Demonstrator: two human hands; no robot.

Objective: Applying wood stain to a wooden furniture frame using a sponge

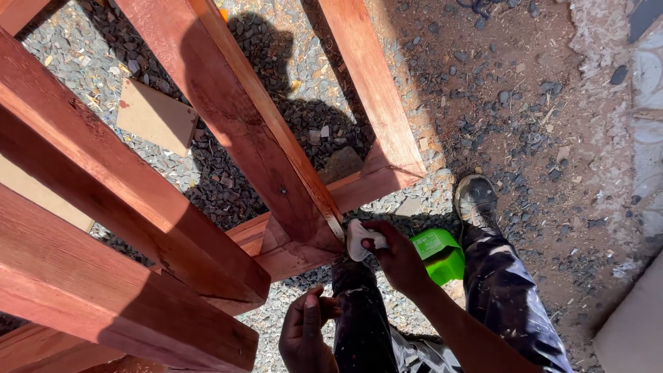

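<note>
Rag (357, 240) | white, soft, light, prob. damp w/ stain; pinch by the bunched end | R hand (395, 257) clamps it on red wood frame (290, 228) edge, 6 o'clock of frame | L hand (307, 331) loosely curled, empty | green tub (440, 254) at 3 o'clock of rag

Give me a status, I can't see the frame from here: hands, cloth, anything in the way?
Right hand presses white cloth on red-stained wooden frame. Left hand free, below. Green container beside the legs, not blocking.
</note>
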